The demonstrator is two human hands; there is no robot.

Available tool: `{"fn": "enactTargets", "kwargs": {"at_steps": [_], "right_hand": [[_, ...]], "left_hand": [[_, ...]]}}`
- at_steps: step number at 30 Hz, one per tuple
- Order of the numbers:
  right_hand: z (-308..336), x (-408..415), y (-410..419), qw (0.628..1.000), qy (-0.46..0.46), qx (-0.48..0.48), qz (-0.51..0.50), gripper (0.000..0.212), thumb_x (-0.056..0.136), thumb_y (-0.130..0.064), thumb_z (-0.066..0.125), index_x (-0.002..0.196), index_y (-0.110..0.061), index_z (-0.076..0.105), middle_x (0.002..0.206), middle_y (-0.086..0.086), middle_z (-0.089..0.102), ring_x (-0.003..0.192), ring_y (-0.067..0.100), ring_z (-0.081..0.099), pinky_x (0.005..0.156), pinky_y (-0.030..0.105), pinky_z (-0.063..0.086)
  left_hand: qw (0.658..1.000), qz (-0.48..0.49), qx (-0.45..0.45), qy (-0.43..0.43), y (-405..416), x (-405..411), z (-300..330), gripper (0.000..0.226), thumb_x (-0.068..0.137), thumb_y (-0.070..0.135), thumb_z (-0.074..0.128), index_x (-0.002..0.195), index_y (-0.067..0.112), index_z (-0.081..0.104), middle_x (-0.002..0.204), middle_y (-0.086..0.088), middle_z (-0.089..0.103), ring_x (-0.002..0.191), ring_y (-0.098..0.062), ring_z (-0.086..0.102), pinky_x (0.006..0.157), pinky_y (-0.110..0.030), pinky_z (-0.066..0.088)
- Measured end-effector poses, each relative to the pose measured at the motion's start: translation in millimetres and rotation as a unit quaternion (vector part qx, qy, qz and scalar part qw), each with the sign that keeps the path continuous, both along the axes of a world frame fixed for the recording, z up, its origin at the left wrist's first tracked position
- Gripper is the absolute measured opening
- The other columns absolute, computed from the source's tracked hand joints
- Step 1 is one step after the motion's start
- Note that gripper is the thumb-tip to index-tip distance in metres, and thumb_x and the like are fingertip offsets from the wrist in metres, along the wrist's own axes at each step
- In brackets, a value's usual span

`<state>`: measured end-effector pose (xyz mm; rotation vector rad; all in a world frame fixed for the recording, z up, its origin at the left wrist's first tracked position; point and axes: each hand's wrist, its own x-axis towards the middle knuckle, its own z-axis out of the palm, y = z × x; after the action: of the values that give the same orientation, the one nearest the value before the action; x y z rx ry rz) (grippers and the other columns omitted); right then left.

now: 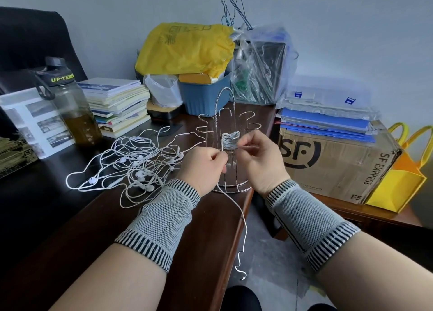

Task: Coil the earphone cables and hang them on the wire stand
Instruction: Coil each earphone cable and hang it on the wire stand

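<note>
A: Obs. — coil point(230, 140), small white bundle, held in the air between both hands, just in front of the stand point(230, 146) at the bench point(210, 217) edge. Its free tail point(243, 228) hangs past the edge toward the floor.

B: Fingers?

A: Left hand point(203, 168): fingers curled, pinching the cable at the coil's lower left. Right hand point(262, 163): fingers curled, pinching the coil's right side. Both clamped on the same earphone.

B: Step in hand?

A: Judged: wrapping the tail around the bundle. Keep the left pinch fixed so the loops don't spring; feed the tail with even tension, turns side by side. Leave a loop wide enough to slip over a hook. Lift the tail clear of the bench edge so it doesn't snag.

B: Counts?

A: One coil in hand. One stand; hooks point(251, 117) are thin wire, about five visible, exact number uncertain. None carries a coil, as far as shown. Tangle point(131, 168) of loose earphones left of the hands: several sets, too knotted to count. One bottle point(70, 107) further left.
</note>
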<state>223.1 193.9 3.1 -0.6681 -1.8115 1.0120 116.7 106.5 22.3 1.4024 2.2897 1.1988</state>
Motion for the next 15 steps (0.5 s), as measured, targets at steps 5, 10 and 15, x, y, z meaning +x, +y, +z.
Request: {"fn": "enactTargets", "kwargs": {"at_steps": [5, 10, 15], "right_hand": [[-11.9, 0.4, -8.4, 0.978, -0.08, 0.192, 0.006, 0.039, 0.081, 0.001, 0.051, 0.109, -0.02, 0.07, 0.099, -0.001, 0.048, 0.089, 0.0, 0.05, 0.081, 0.015, 0.047], [-10.3, -2.8, -4.7, 0.965, -0.094, 0.246, -0.015, 0.025, 0.079, -0.002, 0.06, 0.098, -0.013, 0.073, 0.094, -0.003, 0.048, 0.085, 0.019, 0.059, 0.074, 0.037, 0.055], [-11.6, -3.3, -0.5, 0.957, -0.1, 0.269, -0.047, 0.011, 0.079, -0.012, 0.075, 0.091, -0.012, 0.074, 0.089, -0.004, 0.052, 0.077, 0.015, 0.059, 0.071, 0.03, 0.054]], "left_hand": [[0.99, -0.048, -0.028, 0.127, -1.1, 4.0, -1.7, 0.029, 0.097, 0.023, 0.049, 0.076, 0.009, 0.062, 0.072, 0.0, 0.053, 0.073, -0.021, 0.05, 0.068, -0.033, 0.038], [0.974, -0.083, -0.064, 0.199, -5.1, 1.6, -5.4, 0.016, 0.095, 0.022, 0.05, 0.083, 0.014, 0.057, 0.087, 0.005, 0.049, 0.089, -0.02, 0.052, 0.082, -0.034, 0.044], [0.988, -0.075, -0.061, 0.117, -14.5, -5.7, 3.8, 0.017, 0.091, 0.022, 0.054, 0.076, 0.015, 0.059, 0.064, 0.005, 0.061, 0.062, -0.013, 0.055, 0.058, -0.029, 0.037]]}}
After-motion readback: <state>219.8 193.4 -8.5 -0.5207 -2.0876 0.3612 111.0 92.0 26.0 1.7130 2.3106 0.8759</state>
